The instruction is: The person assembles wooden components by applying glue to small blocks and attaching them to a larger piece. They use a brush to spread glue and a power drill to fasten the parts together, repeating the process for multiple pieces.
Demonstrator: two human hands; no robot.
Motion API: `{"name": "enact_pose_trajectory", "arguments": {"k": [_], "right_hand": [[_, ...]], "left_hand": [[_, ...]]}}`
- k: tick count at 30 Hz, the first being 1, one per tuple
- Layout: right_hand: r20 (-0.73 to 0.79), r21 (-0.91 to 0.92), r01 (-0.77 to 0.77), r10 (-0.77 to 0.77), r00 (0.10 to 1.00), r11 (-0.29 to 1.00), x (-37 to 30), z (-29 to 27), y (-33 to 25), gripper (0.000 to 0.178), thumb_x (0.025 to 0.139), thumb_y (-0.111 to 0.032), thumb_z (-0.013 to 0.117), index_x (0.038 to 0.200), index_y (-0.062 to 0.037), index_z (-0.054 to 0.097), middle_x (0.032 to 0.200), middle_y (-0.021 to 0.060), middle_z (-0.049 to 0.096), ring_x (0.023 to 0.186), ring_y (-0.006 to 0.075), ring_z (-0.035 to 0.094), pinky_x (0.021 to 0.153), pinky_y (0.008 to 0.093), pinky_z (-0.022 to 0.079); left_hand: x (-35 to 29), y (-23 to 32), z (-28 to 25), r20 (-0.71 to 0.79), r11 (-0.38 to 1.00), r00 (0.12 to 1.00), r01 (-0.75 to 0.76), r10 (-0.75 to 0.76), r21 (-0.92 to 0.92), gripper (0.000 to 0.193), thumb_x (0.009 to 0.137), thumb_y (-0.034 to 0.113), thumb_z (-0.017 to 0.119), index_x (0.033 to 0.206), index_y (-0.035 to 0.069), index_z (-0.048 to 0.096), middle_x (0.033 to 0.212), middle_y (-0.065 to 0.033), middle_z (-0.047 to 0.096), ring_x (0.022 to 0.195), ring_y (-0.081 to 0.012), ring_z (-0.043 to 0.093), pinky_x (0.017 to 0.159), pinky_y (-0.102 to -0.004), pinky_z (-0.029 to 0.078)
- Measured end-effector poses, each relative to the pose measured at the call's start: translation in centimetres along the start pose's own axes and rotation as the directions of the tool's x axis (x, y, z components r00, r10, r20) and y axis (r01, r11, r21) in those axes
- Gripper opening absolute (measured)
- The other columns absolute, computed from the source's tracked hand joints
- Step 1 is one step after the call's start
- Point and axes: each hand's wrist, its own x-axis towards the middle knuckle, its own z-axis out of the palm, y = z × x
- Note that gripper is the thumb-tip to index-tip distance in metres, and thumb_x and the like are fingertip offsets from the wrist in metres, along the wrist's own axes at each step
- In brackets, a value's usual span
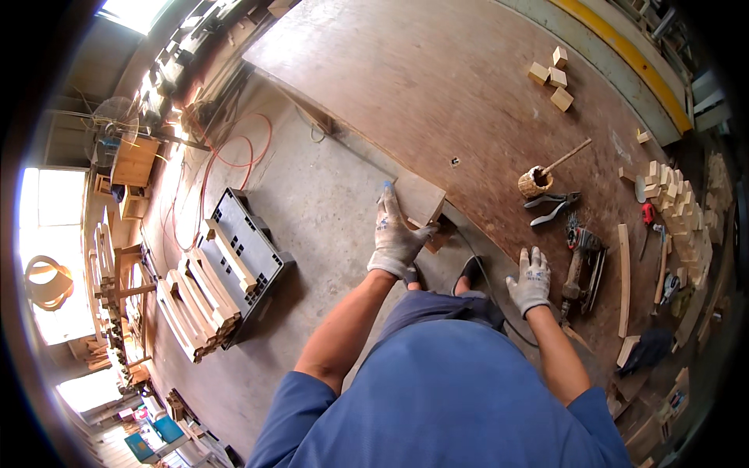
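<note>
My left hand [396, 236], in a pale work glove, is at the table's near edge with fingers stretched and thumb spread. It lies against the side of a wooden piece [420, 200] jutting there; whether it bears any weight is hidden. My right hand [531, 282], gloved too, rests open at the edge of the brown wooden table [406, 86]. Just right of it lies a worn power tool [577, 261]. Beyond are pliers [554, 207] with grey handles and a round woven-looking pot [535, 182] with a stick [568, 155] leaning out.
Several small wood blocks [557, 77] sit at the far right, with more stacked [677, 199] at the right edge. A curved wood strip [623, 277] lies nearer. On the floor at left, a black platform [261, 242] carries wooden bars [199, 304]; a red hose [207, 183] coils behind.
</note>
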Motion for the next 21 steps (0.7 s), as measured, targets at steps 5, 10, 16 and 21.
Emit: {"name": "enact_pose_trajectory", "arguments": {"k": [5, 10, 16, 21], "right_hand": [[0.066, -0.008, -0.037, 0.038, 0.997, 0.999, 0.3, -1.0, -0.5, 0.087, 0.084, -0.035, 0.082, 0.156, -0.0066, 0.042, 0.162, 0.0221, 0.037, 0.149, 0.0400, 0.036, 0.119, 0.0535, 0.038], [0.075, -0.023, -0.055, 0.057, 0.996, 0.998, 0.2, -1.3, -1.0, 0.088, 0.085, -0.036, 0.081, 0.157, -0.0066, 0.041, 0.163, 0.0218, 0.036, 0.150, 0.0398, 0.035, 0.117, 0.0537, 0.040], [0.114, -0.044, -0.085, 0.090, 0.989, 0.995, 0.2, -1.7, -1.7, 0.091, 0.085, -0.037, 0.081, 0.159, -0.0068, 0.037, 0.165, 0.0222, 0.033, 0.152, 0.0402, 0.034, 0.118, 0.0525, 0.039], [0.157, -0.075, -0.110, 0.121, 0.980, 0.991, 0.3, -2.2, -2.4, 0.094, 0.086, -0.039, 0.081, 0.161, -0.0070, 0.035, 0.167, 0.0222, 0.031, 0.152, 0.0404, 0.033, 0.118, 0.0522, 0.039]], "left_hand": [[1.1, -0.7, 0.0, 0.013, 0.997, 0.997, -0.080, 0.080, 0.007, 0.120, 0.066, 0.030, 0.096, 0.158, -0.003, 0.027, 0.149, -0.0286, 0.047, 0.136, -0.0450, 0.051, 0.114, -0.0490, 0.046], [2.8, -3.0, 0.0, 0.038, 0.976, 0.976, -0.215, 0.214, 0.025, 0.121, 0.063, 0.028, 0.097, 0.159, 0.001, 0.029, 0.148, -0.0262, 0.050, 0.135, -0.0441, 0.052, 0.112, -0.0491, 0.047], [2.5, -3.0, 0.5, -0.001, 0.981, 0.982, -0.191, 0.191, -0.040, 0.126, 0.062, 0.030, 0.098, 0.162, 0.003, 0.025, 0.150, -0.0258, 0.049, 0.134, -0.0440, 0.053, 0.112, -0.0493, 0.048], [1.9, -1.8, 0.4, 0.012, 0.996, 0.996, -0.086, 0.087, -0.016, 0.128, 0.064, 0.035, 0.096, 0.162, 0.001, 0.023, 0.150, -0.0271, 0.048, 0.135, -0.0443, 0.053, 0.112, -0.0494, 0.048]]}}
